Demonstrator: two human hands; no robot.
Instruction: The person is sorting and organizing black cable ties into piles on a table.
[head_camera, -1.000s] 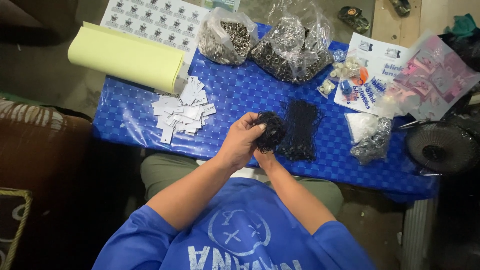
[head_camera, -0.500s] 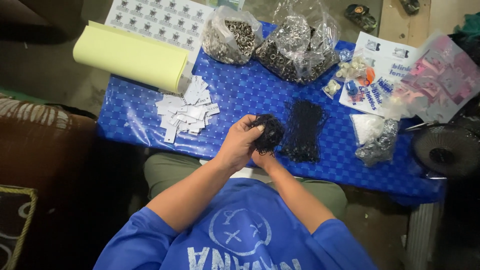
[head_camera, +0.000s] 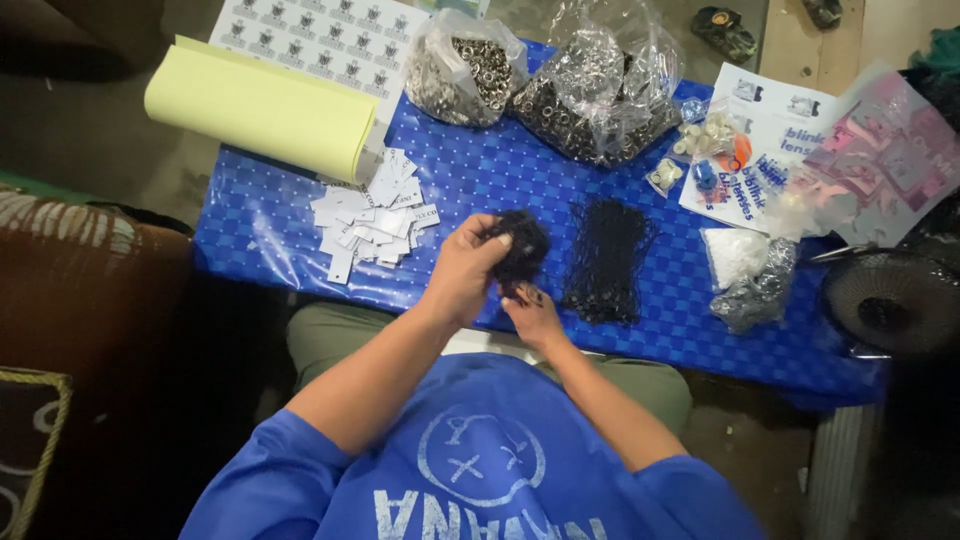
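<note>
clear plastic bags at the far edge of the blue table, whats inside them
Both clear bags hold heaps of small metal rings, seemingly eyelets, showing through the plastic. Glare and crumpled folds hide their lower layers. They rest on the blue table.

We observe a blue short-sleeved shirt (head_camera: 480, 470) bearing a white circular face graphic and white block lettering. Olive-green trousers (head_camera: 330, 335) cover the legs. Both forearms are bare.
</note>
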